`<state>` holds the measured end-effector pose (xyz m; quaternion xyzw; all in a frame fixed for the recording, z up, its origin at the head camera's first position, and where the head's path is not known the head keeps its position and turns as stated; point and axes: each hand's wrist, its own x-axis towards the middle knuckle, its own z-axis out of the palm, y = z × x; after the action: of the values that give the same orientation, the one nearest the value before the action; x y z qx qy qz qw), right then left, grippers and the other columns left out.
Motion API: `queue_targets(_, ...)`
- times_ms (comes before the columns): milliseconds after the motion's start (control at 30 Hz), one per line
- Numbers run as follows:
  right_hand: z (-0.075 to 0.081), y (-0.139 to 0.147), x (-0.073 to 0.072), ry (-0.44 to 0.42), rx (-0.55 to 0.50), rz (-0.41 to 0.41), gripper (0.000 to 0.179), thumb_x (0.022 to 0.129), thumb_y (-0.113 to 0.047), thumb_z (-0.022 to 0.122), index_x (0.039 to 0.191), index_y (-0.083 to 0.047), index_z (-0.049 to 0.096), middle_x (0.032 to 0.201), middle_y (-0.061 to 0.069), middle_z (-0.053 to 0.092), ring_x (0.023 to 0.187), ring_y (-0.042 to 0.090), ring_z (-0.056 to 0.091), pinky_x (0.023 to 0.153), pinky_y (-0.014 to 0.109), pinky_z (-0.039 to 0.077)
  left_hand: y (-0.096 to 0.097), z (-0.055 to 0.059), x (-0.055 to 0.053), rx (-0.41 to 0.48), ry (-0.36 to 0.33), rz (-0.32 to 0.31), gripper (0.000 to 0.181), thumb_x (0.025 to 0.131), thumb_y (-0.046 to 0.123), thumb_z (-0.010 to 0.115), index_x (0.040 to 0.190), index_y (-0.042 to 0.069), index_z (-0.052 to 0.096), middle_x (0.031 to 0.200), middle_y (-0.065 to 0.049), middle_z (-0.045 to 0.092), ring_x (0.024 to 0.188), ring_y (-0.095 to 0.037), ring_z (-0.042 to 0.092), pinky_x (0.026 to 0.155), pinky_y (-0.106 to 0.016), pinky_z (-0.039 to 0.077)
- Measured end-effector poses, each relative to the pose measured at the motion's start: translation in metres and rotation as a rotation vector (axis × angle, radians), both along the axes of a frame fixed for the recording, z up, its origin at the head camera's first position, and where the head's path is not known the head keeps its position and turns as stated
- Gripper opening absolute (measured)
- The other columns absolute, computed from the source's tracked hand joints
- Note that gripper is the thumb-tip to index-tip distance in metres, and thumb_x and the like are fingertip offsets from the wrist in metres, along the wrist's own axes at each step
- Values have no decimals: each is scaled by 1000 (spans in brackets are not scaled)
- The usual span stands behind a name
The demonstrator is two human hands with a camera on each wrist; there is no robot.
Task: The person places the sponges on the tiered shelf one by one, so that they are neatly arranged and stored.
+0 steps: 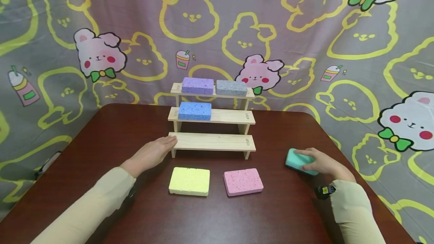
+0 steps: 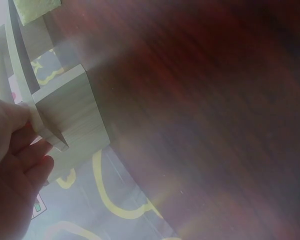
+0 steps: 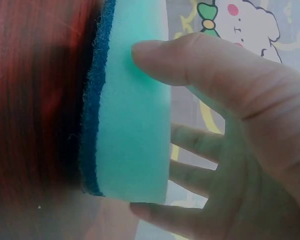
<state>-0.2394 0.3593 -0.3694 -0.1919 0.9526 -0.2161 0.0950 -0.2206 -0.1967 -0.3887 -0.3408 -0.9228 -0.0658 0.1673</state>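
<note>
At the left end of the lowest step, my left hand [image 1: 154, 153] holds the edge of a three-step wooden rack [image 1: 213, 142]. The left wrist view shows the thumb and curled fingers around the end of the board [image 2: 52, 135]. Over at the right side of the table, my right hand [image 1: 323, 163] grips a teal sponge [image 1: 295, 159] with a dark blue scouring layer [image 3: 92, 115] underneath. Its thumb [image 3: 162, 60] presses into the near long side, and the other fingers reach behind the sponge.
A yellow sponge [image 1: 189, 181] and a pink sponge [image 1: 243, 182] lie in front of the rack. Its middle step bears a blue sponge [image 1: 194, 111]; the top step has a purple sponge [image 1: 197, 86] and a grey sponge [image 1: 231, 87]. Behind the brown table [image 1: 217, 217] hangs a patterned curtain [image 1: 210, 48].
</note>
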Motion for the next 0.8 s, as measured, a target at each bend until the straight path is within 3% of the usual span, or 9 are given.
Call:
queue_targets(167,4,-1,0,17,3,-20,60,79,-21,71,132,-3,48,126,27,40,100,36,43,71,39,43,1,0,-1,6,10,-8,35,85,-6,59,120,-7,57,122,-22,55,112,-35,52,90,-47,44)
queue_targets(567,25,-8,-7,160,-5,-21,59,82,-19,70,134,-5,45,129,24,37,98,36,43,68,38,45,0,0,-1,-9,4,-8,36,84,-6,60,120,-8,56,122,-22,54,113,-35,51,91,-46,44)
queue_targets(800,44,-22,-12,232,-6,-8,60,84,-23,69,135,-5,43,131,24,37,104,37,41,77,49,40,0,0,-1,-8,15,-10,36,83,-6,61,120,-8,57,122,-23,55,112,-36,52,91,-46,44)
